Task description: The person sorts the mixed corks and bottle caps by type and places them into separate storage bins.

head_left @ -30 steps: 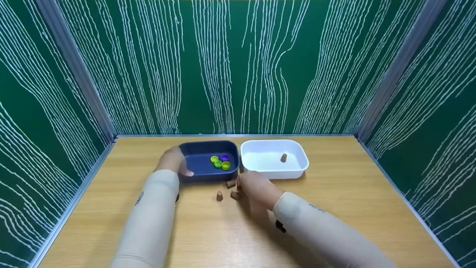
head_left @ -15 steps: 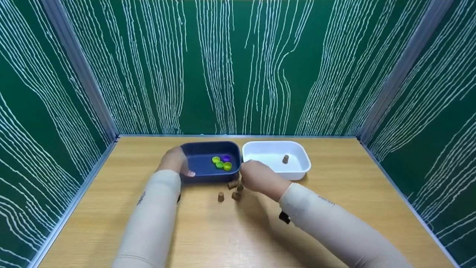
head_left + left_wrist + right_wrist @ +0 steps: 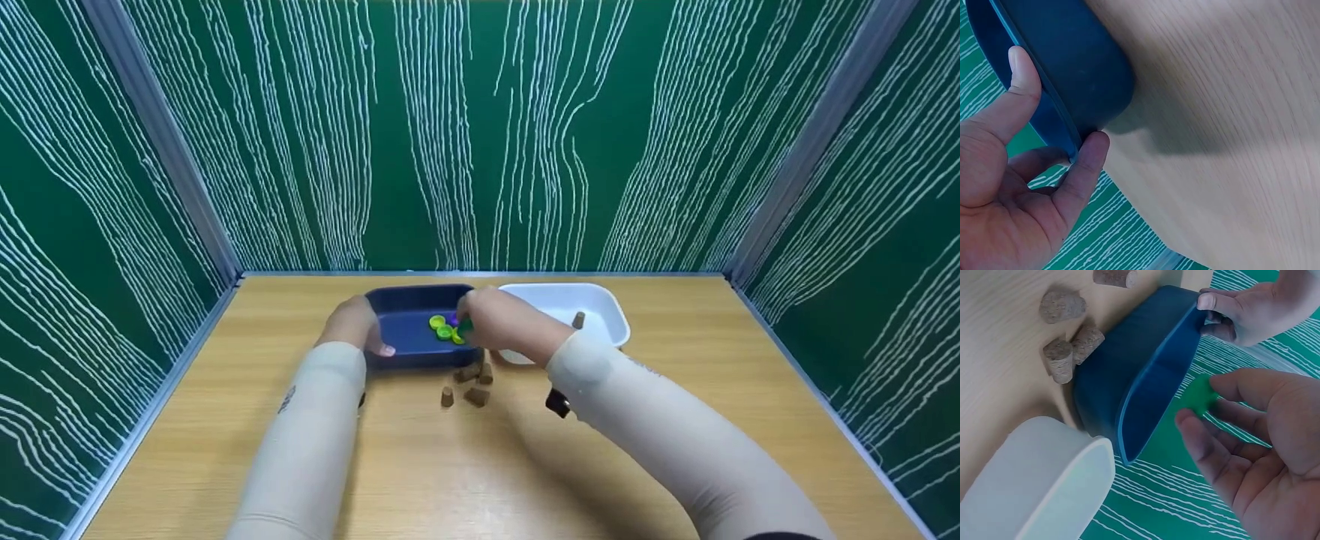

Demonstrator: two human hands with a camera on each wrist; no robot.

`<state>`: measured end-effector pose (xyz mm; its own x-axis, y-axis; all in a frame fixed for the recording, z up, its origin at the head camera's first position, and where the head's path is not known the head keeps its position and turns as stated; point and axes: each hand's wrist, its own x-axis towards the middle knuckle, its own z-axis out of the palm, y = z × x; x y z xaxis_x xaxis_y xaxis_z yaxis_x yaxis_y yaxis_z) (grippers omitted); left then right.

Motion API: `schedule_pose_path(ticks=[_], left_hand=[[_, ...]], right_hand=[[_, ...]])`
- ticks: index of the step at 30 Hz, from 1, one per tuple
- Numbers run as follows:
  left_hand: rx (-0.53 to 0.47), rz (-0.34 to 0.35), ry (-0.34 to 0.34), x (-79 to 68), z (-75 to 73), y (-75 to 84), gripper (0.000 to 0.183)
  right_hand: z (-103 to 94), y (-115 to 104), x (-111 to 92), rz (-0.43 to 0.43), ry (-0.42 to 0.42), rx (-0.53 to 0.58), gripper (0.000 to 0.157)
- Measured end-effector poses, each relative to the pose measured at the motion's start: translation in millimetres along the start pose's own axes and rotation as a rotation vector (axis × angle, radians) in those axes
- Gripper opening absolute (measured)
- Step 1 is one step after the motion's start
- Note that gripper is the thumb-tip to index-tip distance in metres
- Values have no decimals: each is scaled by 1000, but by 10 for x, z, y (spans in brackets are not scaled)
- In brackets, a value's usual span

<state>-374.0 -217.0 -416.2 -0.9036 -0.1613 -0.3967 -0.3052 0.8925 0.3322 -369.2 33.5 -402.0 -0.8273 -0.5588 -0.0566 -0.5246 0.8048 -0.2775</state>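
My left hand [image 3: 349,324] grips the left end of a dark blue plastic container [image 3: 420,361]. In the left wrist view its thumb lies over the container's rim [image 3: 1041,70], with fingers against the outer wall. My right hand [image 3: 501,319] is over the container's right end. In the right wrist view it pinches a small green bottle cap [image 3: 1199,395] between thumb and fingertip. Inside the container lie yellow-green caps [image 3: 437,322] and a purple cap [image 3: 454,319], partly covered by the right hand.
A white container [image 3: 616,319] stands right beside the blue one and holds one cork [image 3: 578,320]. Several corks [image 3: 476,397] lie or stand on the wooden table [image 3: 420,465] in front of the containers. Green walls [image 3: 480,150] with white lines enclose the table.
My right hand has moved from near the corks, up past the white container's front left corner, to the blue container's right end; a green cap now shows in it. The left hand keeps its grip.
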Motion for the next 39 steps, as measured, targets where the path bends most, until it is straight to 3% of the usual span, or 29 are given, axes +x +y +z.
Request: schedule_pose_path(ticks=[5, 11, 22, 31, 39], left_hand=[[5, -5, -9, -30, -40, 0, 109], [-55, -22, 23, 14, -8, -51, 107], [11, -18, -31, -61, -97, -27, 110], [-77, -55, 11, 187, 55, -62, 107], [-105, -37, 14, 0, 23, 7, 106]], right_hand=[[38, -67, 148, -63, 9, -10, 12], [145, -144, 366, -8, -17, 52, 5], [506, -118, 702, -2, 62, 80, 28], [676, -36, 887, 54, 56, 156, 31], [761, 58, 969, 65, 70, 158, 17]])
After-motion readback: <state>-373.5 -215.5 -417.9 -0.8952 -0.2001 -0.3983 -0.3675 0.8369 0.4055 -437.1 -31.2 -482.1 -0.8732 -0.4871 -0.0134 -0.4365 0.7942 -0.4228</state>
